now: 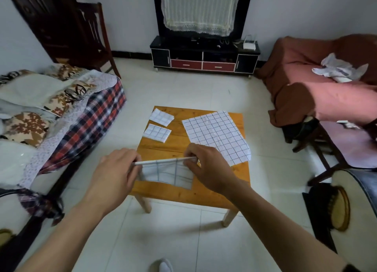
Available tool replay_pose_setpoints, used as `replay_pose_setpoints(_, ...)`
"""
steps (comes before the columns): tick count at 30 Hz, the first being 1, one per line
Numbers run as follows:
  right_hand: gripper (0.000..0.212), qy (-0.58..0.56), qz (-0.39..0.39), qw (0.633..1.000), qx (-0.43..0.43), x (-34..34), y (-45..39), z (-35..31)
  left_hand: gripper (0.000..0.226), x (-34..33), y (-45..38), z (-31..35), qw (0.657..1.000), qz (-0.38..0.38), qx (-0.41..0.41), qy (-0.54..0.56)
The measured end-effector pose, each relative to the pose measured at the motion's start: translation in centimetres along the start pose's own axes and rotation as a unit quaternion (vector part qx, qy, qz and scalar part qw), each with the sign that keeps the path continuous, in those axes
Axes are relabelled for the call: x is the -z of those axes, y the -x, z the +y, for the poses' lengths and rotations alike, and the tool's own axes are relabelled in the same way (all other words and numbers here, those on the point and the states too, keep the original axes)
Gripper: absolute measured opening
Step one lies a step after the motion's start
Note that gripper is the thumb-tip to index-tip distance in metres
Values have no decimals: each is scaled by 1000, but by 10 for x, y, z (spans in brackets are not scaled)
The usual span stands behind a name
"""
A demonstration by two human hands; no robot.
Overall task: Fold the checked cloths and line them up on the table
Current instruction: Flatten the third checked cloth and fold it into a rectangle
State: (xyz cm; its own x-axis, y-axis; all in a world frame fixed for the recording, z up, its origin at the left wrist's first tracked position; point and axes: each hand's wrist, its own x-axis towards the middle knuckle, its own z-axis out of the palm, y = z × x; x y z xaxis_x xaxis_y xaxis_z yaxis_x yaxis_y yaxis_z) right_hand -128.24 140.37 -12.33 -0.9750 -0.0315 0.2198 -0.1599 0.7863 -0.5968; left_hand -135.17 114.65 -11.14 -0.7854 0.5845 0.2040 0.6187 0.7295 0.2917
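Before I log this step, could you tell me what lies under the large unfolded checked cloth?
The large unfolded white checked cloth lies flat on the orange wooden table. Whatever may lie beneath it is covered.

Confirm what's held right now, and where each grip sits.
A partly folded white checked cloth: left hand pinches its top edge's left end, right hand the right end.
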Motion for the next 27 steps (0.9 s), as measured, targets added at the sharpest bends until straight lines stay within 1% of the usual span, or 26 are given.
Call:
replay_pose_setpoints(3, 5, 11, -44, 999, 14, -6, -8, -22, 14, 7, 22, -18, 1000, 21, -2, -2)
replay_pose_setpoints(8, 10, 26, -70, 997, 19, -31, -36, -56, 8, 18, 41, -60, 997, 51, 51, 23)
replay_pose_setpoints(11, 12, 42, -78, 996, 7, -59, -57, -77, 20, 21, 47, -97, 993, 63, 87, 42)
replay_pose_setpoints(13, 12, 52, -76, 996, -2, -81, -73, -91, 21, 27, 48, -128, 990, 69, 95, 76)
replay_pose_setpoints(15, 11, 54, -69, 996, -8, -102, -89, -106, 14, 33, 46, -162, 987, 82, 81, 112)
replay_pose_setpoints(17, 10, 50, -58, 997, -18, -120, -105, -119, 17, 37, 41, -194, 984, 93, 63, 138)
replay_pose_setpoints(18, 9, 46, -53, 997, -22, -128, -113, -125, 18, 38, 37, -209, 984, 90, 55, 146)
replay_pose_setpoints(20, 9, 41, -42, 998, -28, -139, -125, -135, 12, 37, 29, -235, 984, 82, 41, 153)
replay_pose_setpoints(22, 9, 44, -32, 998, -45, -147, -134, -140, 9, 36, 20, -254, 984, 75, 32, 158)
replay_pose_setpoints(25, 16, 48, -12, 996, -80, -154, -146, -135, 15, 33, 0, -272, 983, 67, 33, 168)
replay_pose_setpoints(27, 15, 41, -1, 995, -93, -159, -157, -125, 18, 25, -17, -282, 983, 56, 40, 171)
